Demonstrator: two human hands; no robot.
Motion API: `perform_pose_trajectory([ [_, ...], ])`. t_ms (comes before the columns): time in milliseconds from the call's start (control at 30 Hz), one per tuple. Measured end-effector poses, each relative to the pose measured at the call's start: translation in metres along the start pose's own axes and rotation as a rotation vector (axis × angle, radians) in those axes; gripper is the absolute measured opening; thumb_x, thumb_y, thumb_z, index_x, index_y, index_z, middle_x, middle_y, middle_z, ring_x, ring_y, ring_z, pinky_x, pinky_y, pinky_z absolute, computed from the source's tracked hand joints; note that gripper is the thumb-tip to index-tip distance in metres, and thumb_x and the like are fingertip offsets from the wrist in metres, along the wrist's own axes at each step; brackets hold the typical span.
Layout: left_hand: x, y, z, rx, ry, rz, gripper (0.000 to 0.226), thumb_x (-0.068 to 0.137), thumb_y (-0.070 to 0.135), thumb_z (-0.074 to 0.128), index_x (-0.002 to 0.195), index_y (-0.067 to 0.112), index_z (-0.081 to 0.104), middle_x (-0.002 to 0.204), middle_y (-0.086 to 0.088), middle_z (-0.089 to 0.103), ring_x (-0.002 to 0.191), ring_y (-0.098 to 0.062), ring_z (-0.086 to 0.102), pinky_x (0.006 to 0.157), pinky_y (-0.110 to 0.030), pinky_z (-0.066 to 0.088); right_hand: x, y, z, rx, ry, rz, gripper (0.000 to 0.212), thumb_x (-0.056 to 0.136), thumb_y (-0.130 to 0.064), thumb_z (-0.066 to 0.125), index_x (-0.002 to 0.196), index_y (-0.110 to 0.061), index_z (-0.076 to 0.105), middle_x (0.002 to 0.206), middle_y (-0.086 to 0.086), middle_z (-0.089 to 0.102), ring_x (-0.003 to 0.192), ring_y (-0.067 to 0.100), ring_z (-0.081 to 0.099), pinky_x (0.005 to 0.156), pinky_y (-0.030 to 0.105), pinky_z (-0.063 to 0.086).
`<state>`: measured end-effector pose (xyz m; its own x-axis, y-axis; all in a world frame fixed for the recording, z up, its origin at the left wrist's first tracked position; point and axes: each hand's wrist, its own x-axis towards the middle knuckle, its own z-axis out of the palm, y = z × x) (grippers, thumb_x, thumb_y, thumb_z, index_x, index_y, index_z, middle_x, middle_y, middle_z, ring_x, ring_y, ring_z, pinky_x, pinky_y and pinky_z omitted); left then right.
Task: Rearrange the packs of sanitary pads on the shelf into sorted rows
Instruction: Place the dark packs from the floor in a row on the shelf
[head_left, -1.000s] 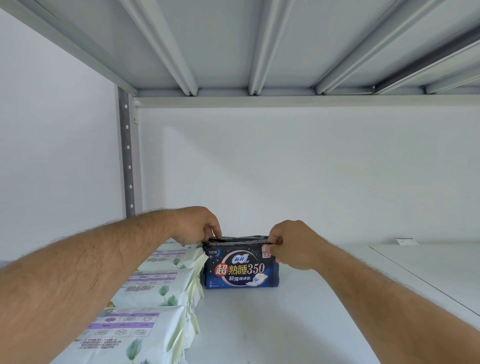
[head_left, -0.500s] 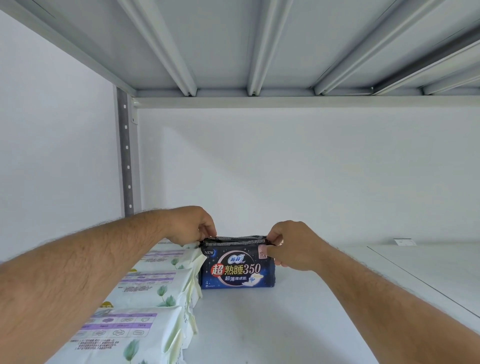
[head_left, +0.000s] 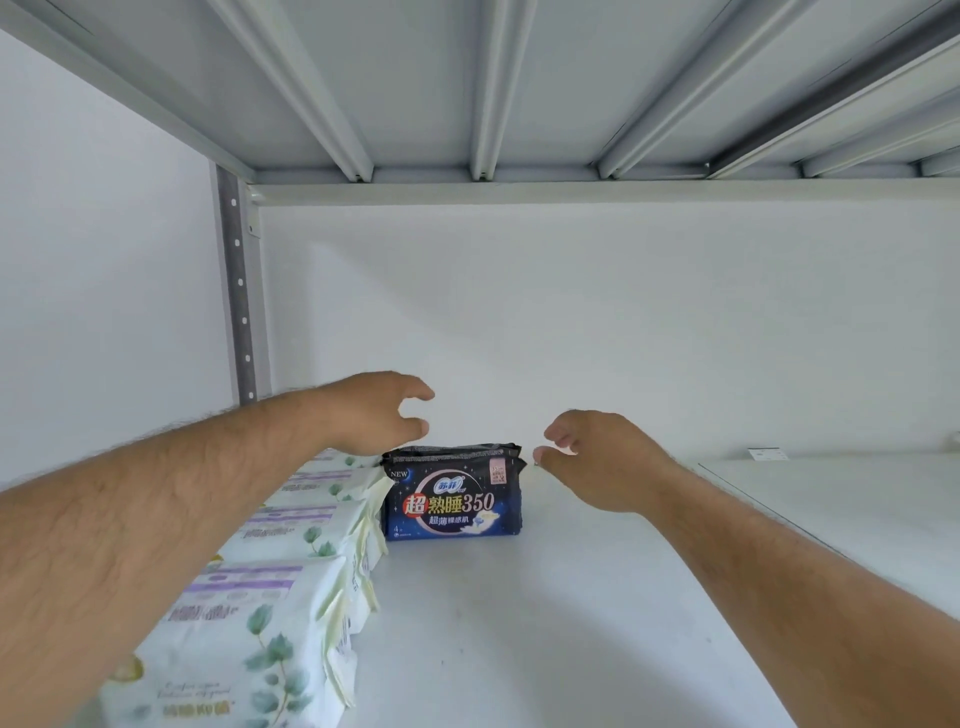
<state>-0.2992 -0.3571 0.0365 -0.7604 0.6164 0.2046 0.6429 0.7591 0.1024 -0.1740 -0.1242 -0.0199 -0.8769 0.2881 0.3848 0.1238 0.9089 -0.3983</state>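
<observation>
A dark blue pack of sanitary pads with a moon picture and "350" stands upright near the back of the white shelf. To its left runs a row of several white packs with green leaves, from the back wall toward me. My left hand hovers just above the blue pack's left top corner, fingers loosely spread, holding nothing. My right hand hangs just off the pack's right top corner, fingers relaxed and loosely curled, also empty.
A grey perforated upright post stands at the back left corner. The ribbed underside of the upper shelf is close overhead. A small white label lies at the back right, and a seam crosses the shelf there.
Both hands have let go of the blue pack's top corners and lifted away from it. The pack stays upright beside the white row.
</observation>
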Motion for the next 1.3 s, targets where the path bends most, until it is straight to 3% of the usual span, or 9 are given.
perform_pose_trajectory([
  [100, -0.030, 0.036, 0.004, 0.075, 0.042, -0.019, 0.067, 0.094, 0.052, 0.049, 0.153, 0.034, 0.022, 0.161, 0.009, 0.021, 0.145, -0.017, 0.026, 0.118, -0.035, 0.024, -0.025, 0.001, -0.012, -0.149, -0.028, -0.080, 0.056, 0.096, -0.053, 0.049, 0.146, -0.027, 0.043, 0.147, -0.008, 0.047, 0.138, 0.016, 0.039, 0.109, 0.034, 0.037],
  [233, -0.080, 0.095, 0.018, 0.181, 0.071, -0.030, 0.069, 0.094, 0.052, 0.043, 0.155, 0.034, 0.016, 0.162, 0.010, 0.016, 0.147, -0.021, 0.022, 0.118, -0.039, 0.024, -0.070, 0.008, -0.029, -0.289, -0.094, -0.143, 0.064, 0.097, -0.052, 0.046, 0.151, -0.021, 0.033, 0.156, -0.005, 0.034, 0.144, 0.021, 0.026, 0.115, 0.038, 0.029],
  [400, -0.146, 0.173, 0.039, 0.156, 0.178, -0.105, 0.057, 0.092, 0.049, 0.044, 0.144, 0.029, 0.034, 0.149, 0.009, 0.039, 0.133, -0.025, 0.040, 0.104, -0.040, 0.037, -0.140, 0.029, -0.058, -0.338, -0.132, -0.174, 0.068, 0.095, -0.053, 0.046, 0.152, -0.020, 0.029, 0.156, -0.003, 0.034, 0.143, 0.024, 0.028, 0.113, 0.040, 0.032],
  [733, -0.251, 0.287, 0.072, 0.109, 0.124, -0.220, 0.068, 0.095, 0.056, 0.037, 0.153, 0.027, 0.020, 0.159, 0.006, 0.025, 0.141, -0.024, 0.031, 0.110, -0.042, 0.034, -0.271, 0.072, -0.111, -0.338, -0.204, -0.224, 0.065, 0.095, -0.054, 0.045, 0.148, -0.018, 0.034, 0.154, -0.001, 0.037, 0.139, 0.027, 0.034, 0.110, 0.043, 0.035],
  [967, -0.314, 0.327, 0.080, 0.116, 0.100, -0.227, 0.068, 0.095, 0.055, 0.036, 0.154, 0.028, 0.017, 0.160, 0.006, 0.024, 0.141, -0.023, 0.029, 0.112, -0.044, 0.030, -0.338, 0.076, -0.125, -0.305, -0.215, -0.250, 0.065, 0.096, -0.054, 0.045, 0.148, -0.017, 0.035, 0.152, 0.001, 0.040, 0.137, 0.026, 0.037, 0.109, 0.043, 0.037],
  [1300, -0.397, 0.334, 0.116, 0.068, 0.042, -0.231, 0.068, 0.095, 0.054, 0.039, 0.155, 0.028, 0.018, 0.160, 0.005, 0.025, 0.143, -0.023, 0.028, 0.113, -0.045, 0.029, -0.430, 0.068, -0.104, -0.259, -0.249, -0.217, 0.067, 0.096, -0.055, 0.045, 0.151, -0.018, 0.031, 0.151, 0.002, 0.041, 0.136, 0.026, 0.039, 0.109, 0.044, 0.037],
])
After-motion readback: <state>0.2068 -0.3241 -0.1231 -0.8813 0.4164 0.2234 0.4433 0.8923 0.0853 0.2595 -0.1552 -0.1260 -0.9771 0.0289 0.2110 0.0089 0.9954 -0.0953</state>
